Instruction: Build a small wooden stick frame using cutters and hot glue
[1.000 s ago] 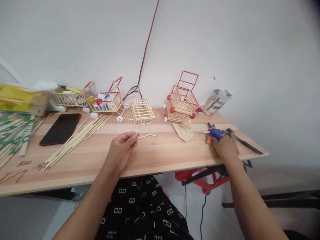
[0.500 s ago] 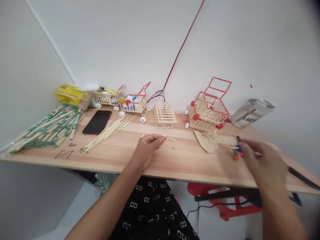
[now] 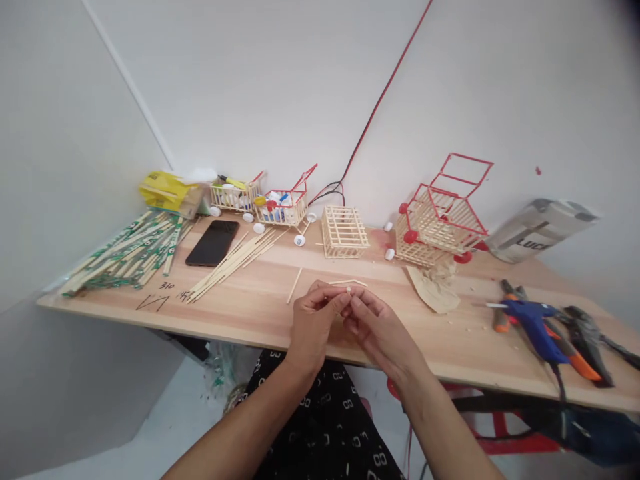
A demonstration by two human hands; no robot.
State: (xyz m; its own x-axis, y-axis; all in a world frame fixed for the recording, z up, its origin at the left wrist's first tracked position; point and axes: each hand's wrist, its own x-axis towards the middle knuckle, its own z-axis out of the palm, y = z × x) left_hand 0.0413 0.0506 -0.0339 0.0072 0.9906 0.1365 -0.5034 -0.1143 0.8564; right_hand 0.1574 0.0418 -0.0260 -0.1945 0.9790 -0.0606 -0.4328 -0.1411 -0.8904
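Above the table's front edge, my left hand and my right hand meet fingertip to fingertip. Both pinch a small pale piece of wooden stick, of which only the tip shows; the rest is hidden by my fingers. Just beyond them lie a bent thin stick and a short straight stick. Behind these stands a small stick-built cage basket. Off to the right, a blue glue gun rests on the table with its white nozzle pointing left.
Pliers with orange handles and a black tool lie beside the glue gun. Miniature red-trimmed shopping carts line the back. Loose sticks, a black phone, wrapped chopsticks, crumpled brown paper and a pouch also lie around.
My right hand has left the glue gun at the right and come over to my left hand, closing on the small piece there. The view has shifted slightly.
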